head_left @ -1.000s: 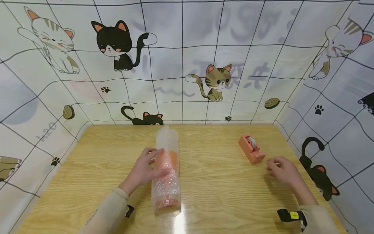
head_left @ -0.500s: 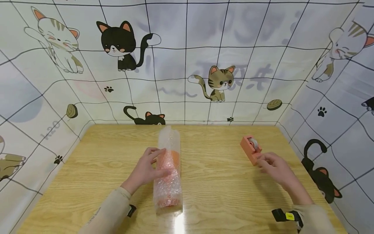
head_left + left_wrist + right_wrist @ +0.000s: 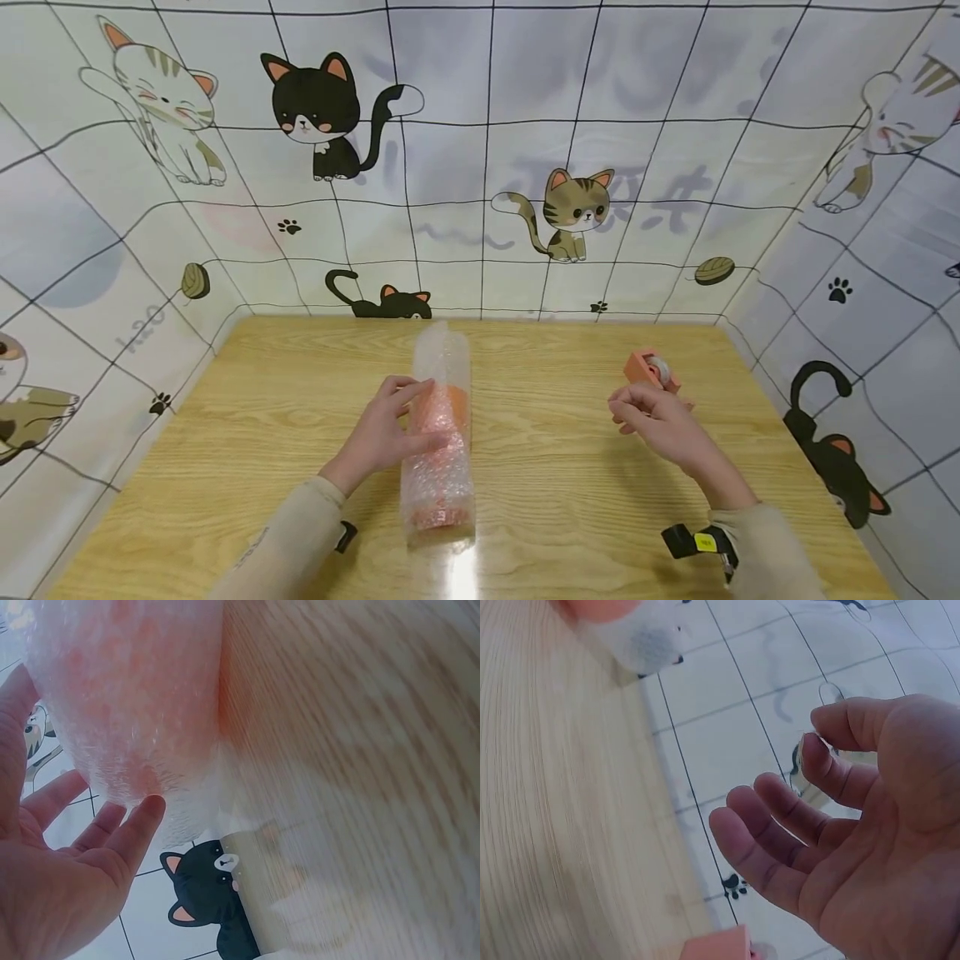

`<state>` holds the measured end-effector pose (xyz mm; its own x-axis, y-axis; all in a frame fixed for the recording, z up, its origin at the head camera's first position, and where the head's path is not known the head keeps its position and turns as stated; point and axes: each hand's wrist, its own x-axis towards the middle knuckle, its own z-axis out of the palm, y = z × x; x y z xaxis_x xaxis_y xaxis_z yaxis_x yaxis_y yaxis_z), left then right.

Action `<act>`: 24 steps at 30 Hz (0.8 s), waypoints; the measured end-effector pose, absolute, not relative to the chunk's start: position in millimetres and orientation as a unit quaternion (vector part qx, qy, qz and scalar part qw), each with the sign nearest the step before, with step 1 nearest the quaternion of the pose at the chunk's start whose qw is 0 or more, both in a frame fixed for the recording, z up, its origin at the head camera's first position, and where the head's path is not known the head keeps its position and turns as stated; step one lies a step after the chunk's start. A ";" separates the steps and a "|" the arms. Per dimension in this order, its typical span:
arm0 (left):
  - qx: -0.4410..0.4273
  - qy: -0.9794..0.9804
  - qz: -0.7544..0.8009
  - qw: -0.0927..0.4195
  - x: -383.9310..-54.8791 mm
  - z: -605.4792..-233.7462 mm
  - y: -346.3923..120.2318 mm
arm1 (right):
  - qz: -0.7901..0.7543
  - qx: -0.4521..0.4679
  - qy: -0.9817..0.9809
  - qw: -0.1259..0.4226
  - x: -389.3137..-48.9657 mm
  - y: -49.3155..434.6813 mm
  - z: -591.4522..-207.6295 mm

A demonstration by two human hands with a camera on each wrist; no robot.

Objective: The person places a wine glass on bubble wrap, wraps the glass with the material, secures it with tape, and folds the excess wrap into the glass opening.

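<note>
A bubble-wrapped bundle (image 3: 441, 450) lies lengthwise on the table, something orange-pink showing through the clear wrap. My left hand (image 3: 386, 433) rests on its left side, thumb and fingers spread against the wrap. In the left wrist view, fingertips of the left hand (image 3: 82, 862) touch the bubble wrap (image 3: 142, 697). My right hand (image 3: 660, 425) is above the table, in front of a pink tape dispenser (image 3: 642, 367) that it partly hides. Between its thumb and index finger, the right hand (image 3: 870, 817) pinches a small clear piece, apparently tape (image 3: 802, 754).
The wooden table (image 3: 540, 483) meets a white cloth wall (image 3: 450, 167) printed with cats and grid lines at the back and both sides. Black straps with small devices sit at both wrists, such as the right strap (image 3: 701, 543).
My right hand has moved left from beside the tape dispenser, passing its front end. The left hand stays on the bundle. The whole view has shifted slightly.
</note>
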<state>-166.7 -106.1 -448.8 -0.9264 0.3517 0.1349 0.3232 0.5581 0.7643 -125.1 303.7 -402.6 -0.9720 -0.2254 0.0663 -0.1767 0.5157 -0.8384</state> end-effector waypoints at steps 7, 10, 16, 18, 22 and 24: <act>0.202 0.886 0.418 0.003 -167.8 -449.1 -103.9 | -0.506 -0.168 0.846 0.026 -135.6 271.7 -403.0; 0.199 0.888 0.415 0.003 -167.5 -448.0 -103.8 | -0.518 -0.178 0.836 0.034 -140.9 255.7 -402.7; 0.196 0.892 0.408 -0.002 -167.2 -447.9 -103.7 | -0.535 -0.183 0.823 0.061 -150.9 224.4 -400.3; 0.195 0.892 0.408 -0.002 -167.2 -448.2 -103.5 | -0.540 -0.187 0.817 0.071 -153.4 214.8 -399.1; 0.193 0.891 0.411 0.000 -167.4 -448.6 -103.1 | -0.554 -0.199 0.804 0.087 -157.8 197.0 -398.2; 0.194 0.891 0.410 -0.001 -167.6 -448.3 -102.8 | -0.560 -0.204 0.797 0.092 -160.4 188.8 -399.0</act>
